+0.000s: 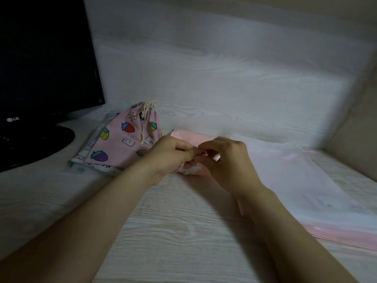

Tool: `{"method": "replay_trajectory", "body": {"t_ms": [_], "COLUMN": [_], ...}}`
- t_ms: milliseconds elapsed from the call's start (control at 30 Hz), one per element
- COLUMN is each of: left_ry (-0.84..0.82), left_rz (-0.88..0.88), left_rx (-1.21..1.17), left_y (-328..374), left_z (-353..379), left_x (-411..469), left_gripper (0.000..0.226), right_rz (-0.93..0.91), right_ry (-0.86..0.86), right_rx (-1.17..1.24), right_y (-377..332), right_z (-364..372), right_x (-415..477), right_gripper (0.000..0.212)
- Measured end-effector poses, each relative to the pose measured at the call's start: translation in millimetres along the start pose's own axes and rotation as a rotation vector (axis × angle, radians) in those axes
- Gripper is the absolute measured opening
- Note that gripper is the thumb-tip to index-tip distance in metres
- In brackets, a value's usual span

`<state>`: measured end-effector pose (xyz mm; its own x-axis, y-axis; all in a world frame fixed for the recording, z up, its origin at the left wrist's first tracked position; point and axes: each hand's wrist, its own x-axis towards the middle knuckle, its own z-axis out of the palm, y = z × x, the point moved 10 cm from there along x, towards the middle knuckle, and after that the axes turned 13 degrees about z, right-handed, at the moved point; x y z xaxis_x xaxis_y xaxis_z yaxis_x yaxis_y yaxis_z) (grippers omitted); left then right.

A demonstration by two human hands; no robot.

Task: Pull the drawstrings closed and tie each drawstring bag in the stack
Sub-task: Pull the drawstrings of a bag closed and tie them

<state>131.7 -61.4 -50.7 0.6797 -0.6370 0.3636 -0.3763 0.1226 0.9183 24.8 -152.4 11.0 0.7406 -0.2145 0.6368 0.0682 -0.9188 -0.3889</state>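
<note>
Pink bag (195, 137) between pinching hands (195, 158)

A whitish wood-grain tabletop (183, 231) carries a black monitor on a round base (40, 144) at the left, a stack of printed fabric drawstring bags (85, 158) beside it, topped by a pink strawberry-patterned one (124, 139) – then a pale pink bag (195, 137) mid-table and translucent white pouches (306, 180) at the right

Left hand (169, 152) and right hand (226, 158), both bare. The forearms behind them are likewise uncovered along their whole visible length, wrist to lower frame edge. Finer detail is blurred.
</note>
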Motion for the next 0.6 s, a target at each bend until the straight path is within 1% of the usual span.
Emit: {"method": "replay_trajectory", "body": {"t_ms": [100, 333, 467, 600], "left_ry": [0.02, 0.029, 0.027, 0.011], "left_rz": [-0.009, -0.037, -0.031, -0.033], "left_rx": [0.003, -0.008, 0.002, -0.013], "left_y": [-1.0, -2.2, -4.5, -5.6], "left_z": [-2.1, -2.5, -3.1, -2.5], "left_x": [-0.7, -0.7, 1.2, 1.4], "left_gripper": [0.015, 0.016, 0.015, 0.014], "right_rz": [-0.008, -0.023, -0.016, -0.005], "right_ry": [0.001, -0.004, 0.021, 0.035], "right_rx": [-0.023, -0.033, -0.035, -0.048], "right_y": [-2.1, -2.4, -4.1, -7.1], "right_z": [1.0, 1.4, 2.2, 4.7], "right_x": [-0.5, -0.5, -1.9, -1.2], "right_gripper": [0.012, 0.016, 0.018, 0.016]}}
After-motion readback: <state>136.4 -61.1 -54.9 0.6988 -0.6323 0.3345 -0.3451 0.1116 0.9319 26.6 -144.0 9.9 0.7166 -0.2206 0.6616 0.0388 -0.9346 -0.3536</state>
